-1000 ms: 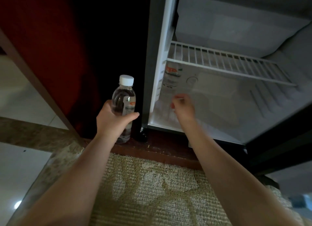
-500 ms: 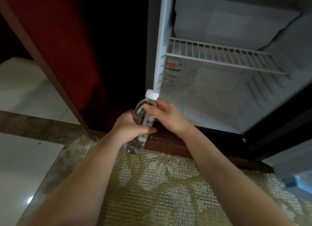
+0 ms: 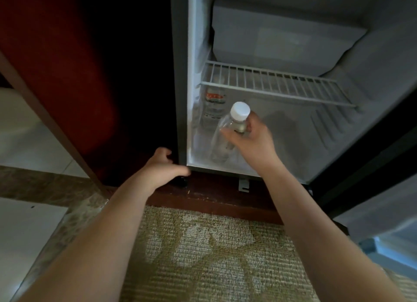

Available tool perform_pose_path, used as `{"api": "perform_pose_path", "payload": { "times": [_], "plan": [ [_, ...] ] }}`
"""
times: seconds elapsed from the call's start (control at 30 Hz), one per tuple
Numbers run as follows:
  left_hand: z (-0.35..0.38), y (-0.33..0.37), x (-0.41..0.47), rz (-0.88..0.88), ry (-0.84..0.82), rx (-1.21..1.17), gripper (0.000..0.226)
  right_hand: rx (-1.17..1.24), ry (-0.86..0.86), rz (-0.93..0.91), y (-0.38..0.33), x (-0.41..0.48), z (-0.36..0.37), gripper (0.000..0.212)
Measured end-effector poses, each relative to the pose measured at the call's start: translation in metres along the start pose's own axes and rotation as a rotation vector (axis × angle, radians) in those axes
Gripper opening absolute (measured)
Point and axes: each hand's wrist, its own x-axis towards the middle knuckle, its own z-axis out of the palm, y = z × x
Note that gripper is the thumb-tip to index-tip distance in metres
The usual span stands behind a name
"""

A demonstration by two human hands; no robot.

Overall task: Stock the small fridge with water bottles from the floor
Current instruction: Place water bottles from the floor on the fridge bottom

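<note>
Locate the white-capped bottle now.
Head view: the white-capped bottle, tilted, is gripped by the right hand low on the left inside the fridge, below the wire shelf, before the labelled bottle.

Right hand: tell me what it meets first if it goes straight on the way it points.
Most likely the labelled water bottle standing at the back left of the fridge; the white-capped bottle in the right hand would touch it first. Depth is unclear.
</note>
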Motion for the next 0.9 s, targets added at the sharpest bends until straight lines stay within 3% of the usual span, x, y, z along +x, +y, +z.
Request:
{"api": "perform_pose_path", "payload": {
  "times": [0.1, 0.27, 0.5, 0.63, 0.77, 0.83, 0.9],
  "plan": [
    [-0.010, -0.008, 0.007, -0.023, 0.081, -0.149, 0.079, 0.048, 0.033, 0.063, 0.015, 0.023, 0.011, 0.042],
    [-0.007, 0.008, 0.013, 0.112, 0.151, -0.402, 0.062, 0.121, 0.064, 0.114, 0.025, 0.062, 0.031, 0.041],
    [0.001, 0.017, 0.018, 0.156, 0.120, -0.482, 0.054, 0.072, -0.029, 0.073, 0.016, 0.084, 0.052, 0.054],
    [0.002, 0.018, 0.017, 0.143, 0.124, -0.507, 0.052, 0.105, 0.018, 0.104, 0.018, 0.077, 0.063, 0.064],
    [0.001, 0.018, 0.017, 0.143, 0.105, -0.500, 0.054, 0.351, 0.154, 0.293, 0.031, 0.065, 0.068, 0.071],
    [0.002, 0.017, 0.017, 0.150, 0.090, -0.495, 0.056, 0.440, 0.248, 0.411, 0.042, 0.057, 0.074, 0.062],
    [0.003, 0.018, 0.016, 0.146, 0.097, -0.498, 0.057, 0.516, 0.234, 0.534, 0.051, 0.047, 0.085, 0.053]
  ]
}}
